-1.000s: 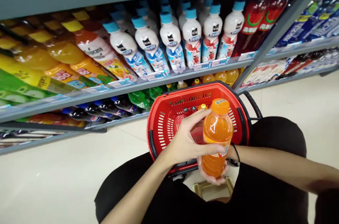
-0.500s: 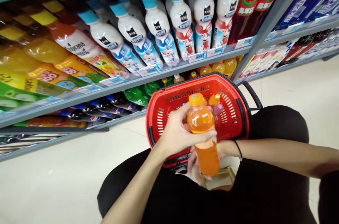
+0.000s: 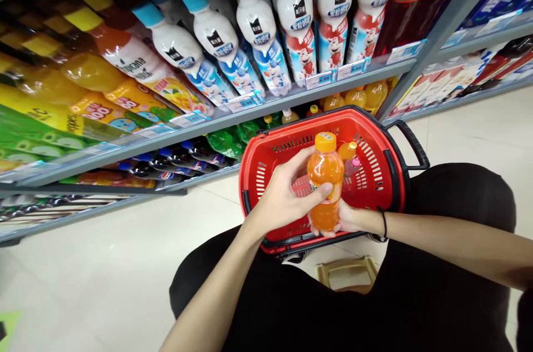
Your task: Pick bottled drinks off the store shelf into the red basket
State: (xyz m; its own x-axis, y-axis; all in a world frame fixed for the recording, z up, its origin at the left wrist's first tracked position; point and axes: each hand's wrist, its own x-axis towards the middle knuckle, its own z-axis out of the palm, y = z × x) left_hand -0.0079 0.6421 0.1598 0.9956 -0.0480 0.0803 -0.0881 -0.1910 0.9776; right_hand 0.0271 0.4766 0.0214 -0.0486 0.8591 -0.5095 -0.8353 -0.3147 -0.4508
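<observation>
An orange drink bottle (image 3: 325, 174) with an orange cap is held tilted above the red shopping basket (image 3: 250, 160). My left hand (image 3: 285, 191) wraps round its left side, with the thumb across the front. Beneath the bottle's base, my right hand (image 3: 343, 217) supports it, the fingers partly hidden behind and under it. Inside the basket lie a small bottle with a yellow cap (image 3: 347, 150) and one with a pink cap (image 3: 353, 165), partly covered by the held bottle.
A shelf edge (image 3: 291, 97) with price tags runs above the basket. White bottles with blue caps (image 3: 256, 35) stand on it, with juice bottles (image 3: 137, 66) to the left. Cola bottles (image 3: 166, 166) lie on the lower shelf. A small beige stool (image 3: 347, 266) is between my knees.
The orange bottle has moved slightly up and right in view and shows its cap top more. My right hand, blurred before, has come to rest against its base. The view has shifted.
</observation>
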